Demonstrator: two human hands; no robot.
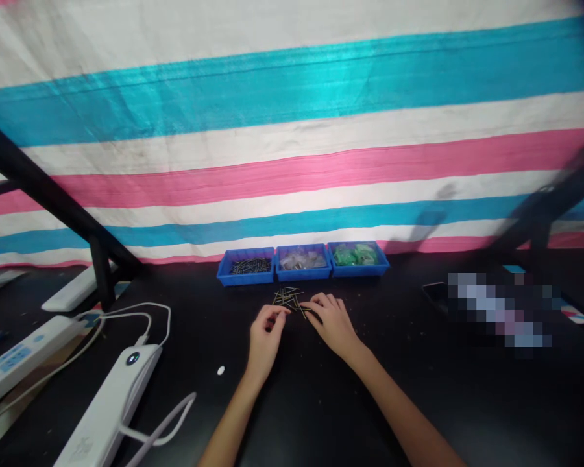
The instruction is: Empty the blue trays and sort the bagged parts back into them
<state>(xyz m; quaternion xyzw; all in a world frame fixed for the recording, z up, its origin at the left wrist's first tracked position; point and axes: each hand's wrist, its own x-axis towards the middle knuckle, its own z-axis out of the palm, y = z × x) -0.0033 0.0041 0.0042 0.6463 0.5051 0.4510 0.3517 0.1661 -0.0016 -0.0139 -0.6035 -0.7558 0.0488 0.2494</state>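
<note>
A small loose pile of long, thin, brassy screws (285, 296) lies on the black table in front of the blue bins. My left hand (267, 334) is at the pile's near left side, its thumb and index finger pinched together; whatever sits between the tips is too small to make out. From the right, my right hand (333, 323) reaches to the pile's edge. Its thumb and index finger close on a screw (305, 309), while the other fingers curl above the table.
Behind the pile stand three blue bins: one with dark screws (250, 266), one with clear plastic bags (302, 260), one with green packets (355, 253). A white power bank (111, 402) with cables and a power strip (24, 357) lie left. A phone (435, 295) lies right.
</note>
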